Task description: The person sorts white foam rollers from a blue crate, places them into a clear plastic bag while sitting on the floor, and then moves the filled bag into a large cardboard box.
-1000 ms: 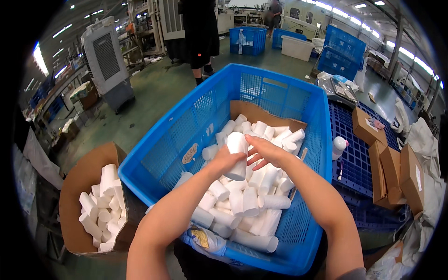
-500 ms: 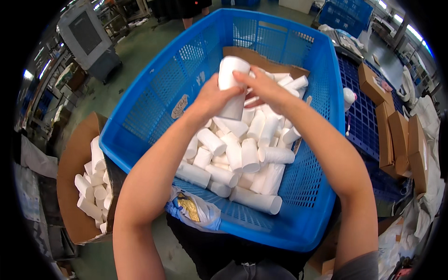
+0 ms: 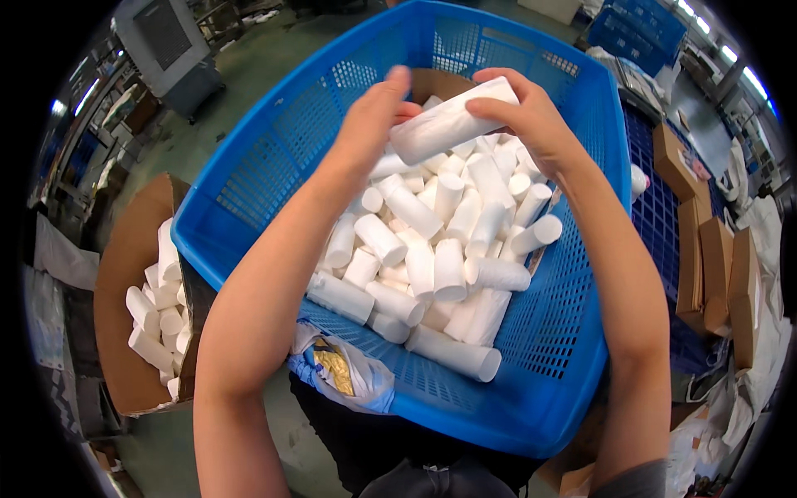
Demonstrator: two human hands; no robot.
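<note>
A large blue plastic crate (image 3: 249,174) in front of me holds a heap of several white cylinders (image 3: 436,266). My right hand (image 3: 531,120) grips one white cylinder (image 3: 448,124), tilted and lifted above the heap. My left hand (image 3: 374,116) touches that cylinder's lower left end with its fingers together. Both forearms reach over the crate's near rim.
An open cardboard box (image 3: 124,274) with more white cylinders stands at the left. A crumpled blue and white bag (image 3: 344,373) lies on the crate's near rim. Flat brown cartons (image 3: 714,257) lie on a blue pallet at the right. A grey machine (image 3: 166,41) stands far left.
The cylinder has turned from upright to tilted and is held higher over the heap. My view has dropped closer to the crate.
</note>
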